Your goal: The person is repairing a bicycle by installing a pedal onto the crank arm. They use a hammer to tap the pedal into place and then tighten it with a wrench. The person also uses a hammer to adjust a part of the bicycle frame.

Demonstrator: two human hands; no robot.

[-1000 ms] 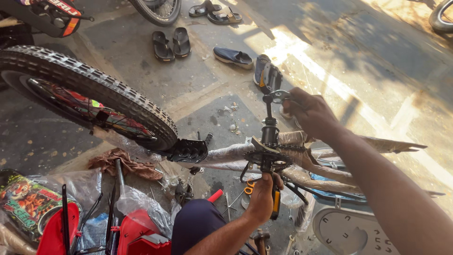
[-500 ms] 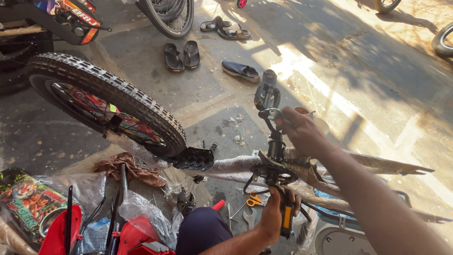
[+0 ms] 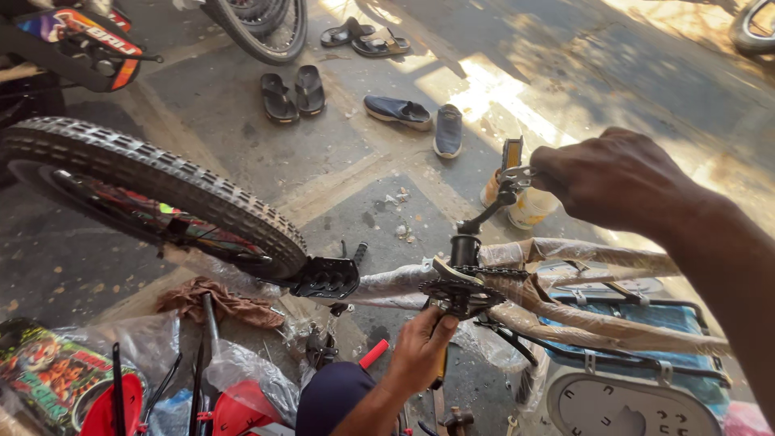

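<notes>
An upside-down bicycle frame (image 3: 581, 311), wrapped in brown paper and plastic film, was seen lying across the lower right of the view, over a blue crate (image 3: 646, 327) with black rails. The right hand (image 3: 617, 178) was closed around the far end of the black crank arm (image 3: 484, 216), at the pedal (image 3: 512, 153), which was raised above the frame. The left hand (image 3: 421, 351) was pressed up against the underside of the toothed chainring (image 3: 462, 292), its fingers curled tight around a tool with a yellow handle (image 3: 440, 370); the tool's head was hidden behind the chainring, so it could not be told what kind it was, possibly a spanner. A second black pedal (image 3: 327, 277) was seen just left of the chainring, close to the knobbly rear tyre (image 3: 153, 190) that arched across the left half of the view. A brown rag (image 3: 214, 300) lay on the concrete floor (image 3: 363, 194) below the tyre, near crumpled plastic wrapping (image 3: 250, 371) and red parts (image 3: 109, 408). Farther off on the floor, black sandals (image 3: 293, 93), a second pair of sandals (image 3: 363, 38) and dark slip-on shoes (image 3: 420, 119) were scattered, and a small pale tub (image 3: 529, 208) stood beyond the crank arm. Another bicycle wheel (image 3: 262, 28) was visible at the top.
</notes>
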